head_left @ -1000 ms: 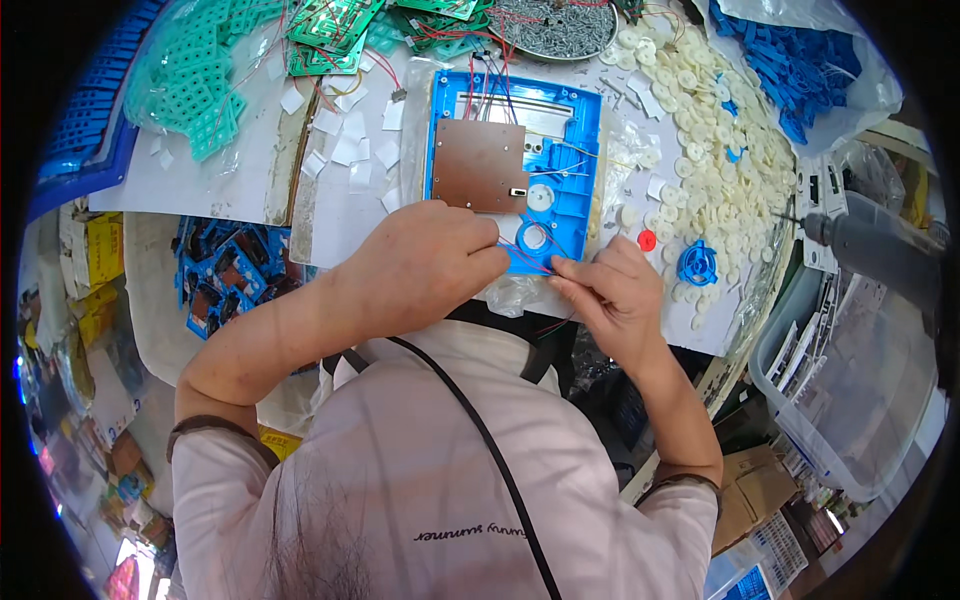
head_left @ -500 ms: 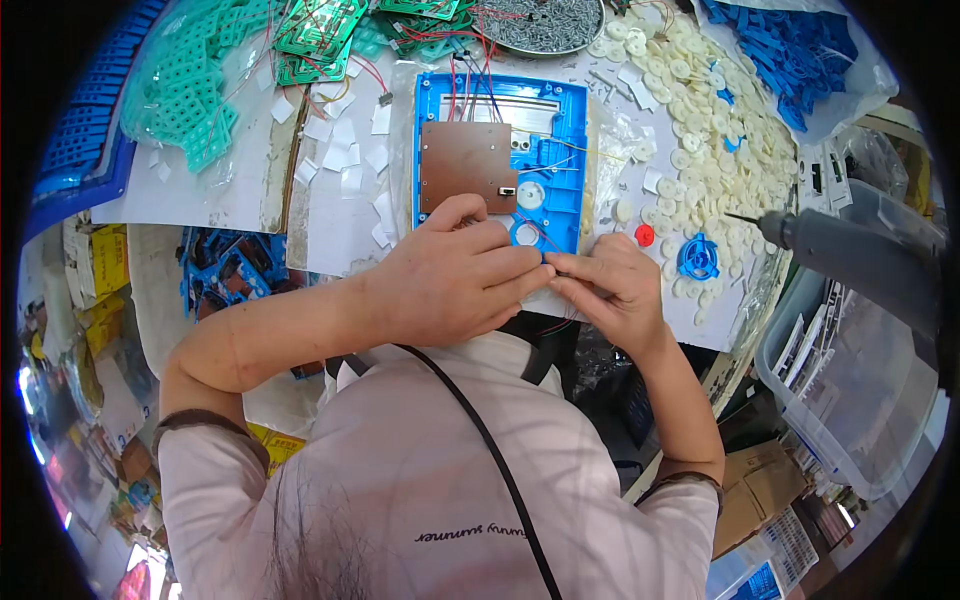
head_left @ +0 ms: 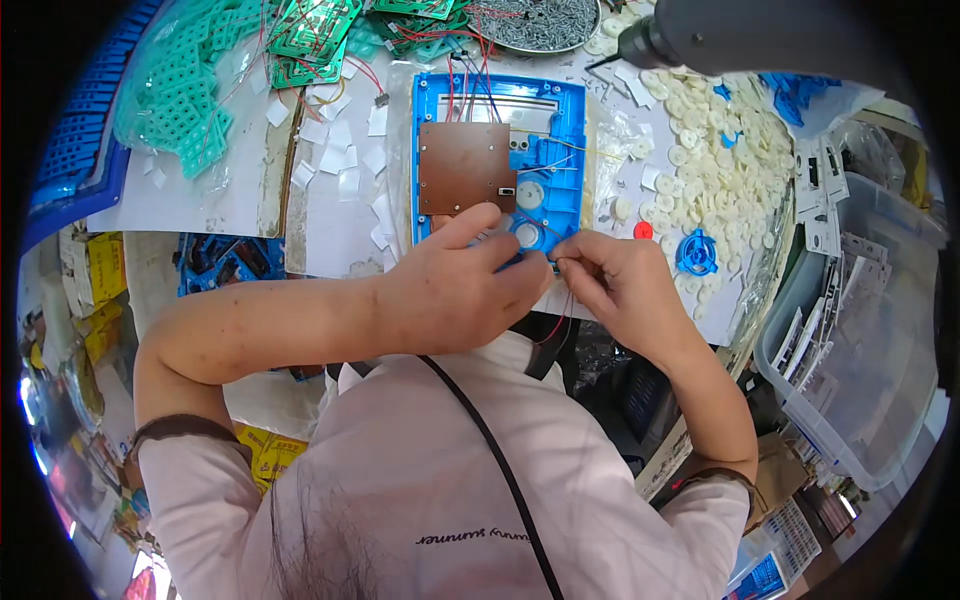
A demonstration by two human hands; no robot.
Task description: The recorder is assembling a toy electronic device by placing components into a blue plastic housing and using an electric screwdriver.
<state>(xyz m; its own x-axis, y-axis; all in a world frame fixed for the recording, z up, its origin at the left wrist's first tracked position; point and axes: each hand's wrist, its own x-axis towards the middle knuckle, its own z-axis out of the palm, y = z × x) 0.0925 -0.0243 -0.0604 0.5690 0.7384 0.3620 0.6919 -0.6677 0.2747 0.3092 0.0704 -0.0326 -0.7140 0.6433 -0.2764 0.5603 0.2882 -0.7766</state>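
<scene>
In front of me lies an open blue plastic case (head_left: 570, 190) with a brown circuit board (head_left: 465, 165) screwed inside. White round parts (head_left: 530, 194) sit beside the board's lower right corner. My left hand (head_left: 465, 285) curls over the case's near edge, its fingers closed on that edge; its fingertips are partly hidden. At the near right corner, my right hand (head_left: 625, 295) pinches a thin red wire (head_left: 556, 326), whose loose end hangs below the fingers. More red and dark wires (head_left: 478, 90) run out over the far edge of the case.
A dark electric screwdriver (head_left: 700, 38) hangs over the far right. Cream plastic discs (head_left: 700, 150) cover the right side, with a blue ring part (head_left: 697, 253) and a red disc (head_left: 643, 231). Beyond are a screw dish (head_left: 540, 25) and green circuit boards (head_left: 315, 25).
The screwdriver has swung from the right to the far side. My hands have drawn slightly apart at the case's near edge, showing more of the hanging wire. The case has barely moved.
</scene>
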